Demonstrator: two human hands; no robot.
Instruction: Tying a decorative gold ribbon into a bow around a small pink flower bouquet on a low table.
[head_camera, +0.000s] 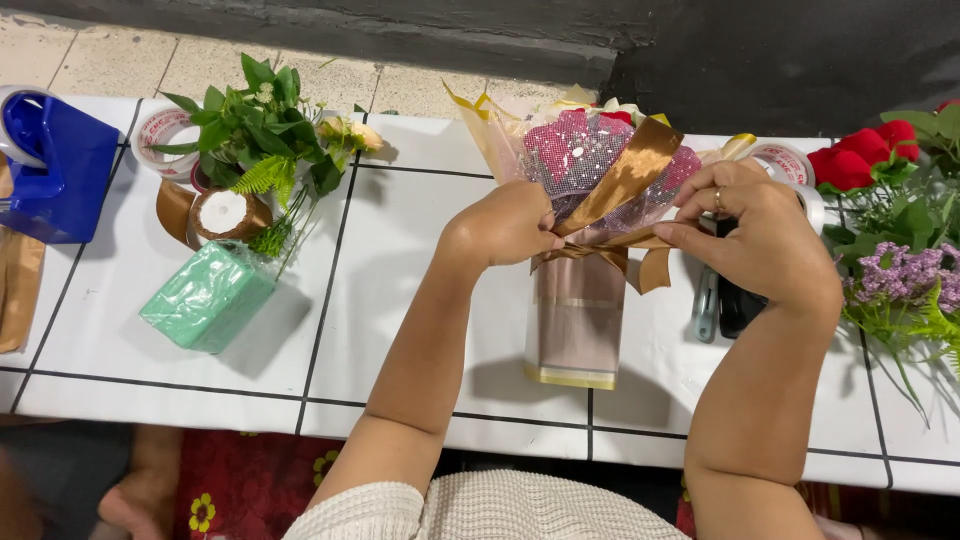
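A wrapped bouquet (590, 160) lies on the white table (400, 300), with pink mesh at its top and a pale pink paper sleeve (575, 320) below. A gold ribbon (625, 175) runs across the mesh and is knotted at the bouquet's waist. My left hand (505, 225) pinches the ribbon at the left of the knot. On the right side of the knot, my right hand (760, 235), with a ring on one finger, grips the ribbon's other end. Both hands pull the ribbon taut at the waist.
A green foam block (205, 297), a gold ribbon roll (222, 213) and green foliage (260, 125) lie at left, beside a tape roll (160, 135) and a blue tape dispenser (55, 165). Red roses (860, 160), purple flowers (905, 272), another tape roll (790, 160) and scissors (720, 300) lie at right.
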